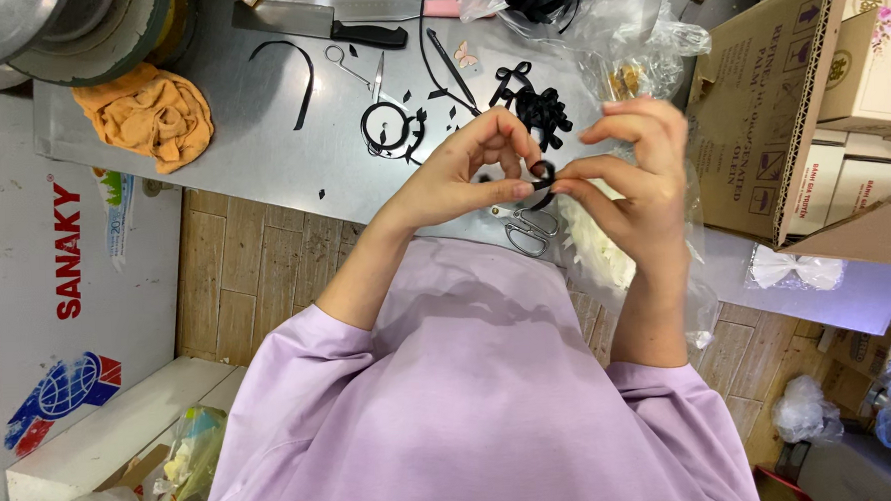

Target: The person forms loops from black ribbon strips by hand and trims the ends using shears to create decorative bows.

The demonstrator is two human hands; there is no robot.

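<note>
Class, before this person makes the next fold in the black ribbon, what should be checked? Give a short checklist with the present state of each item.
1. Black ribbon loop pinched between both hands: ok.
2. Left hand and right hand raised above the metal table: ok.
3. Scissors within reach, lying below the hands: ok.
4. Finished black bows piled apart from the work: ok.
5. Loop ends even: cannot tell, fingers hide them.
6. Table tidy: not ok, ribbon scraps scattered.

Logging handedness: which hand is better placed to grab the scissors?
Probably left. Both hands, left and right, pinch the black ribbon; the scissors lie just below the left's fingertips, marginally nearer it.
</note>
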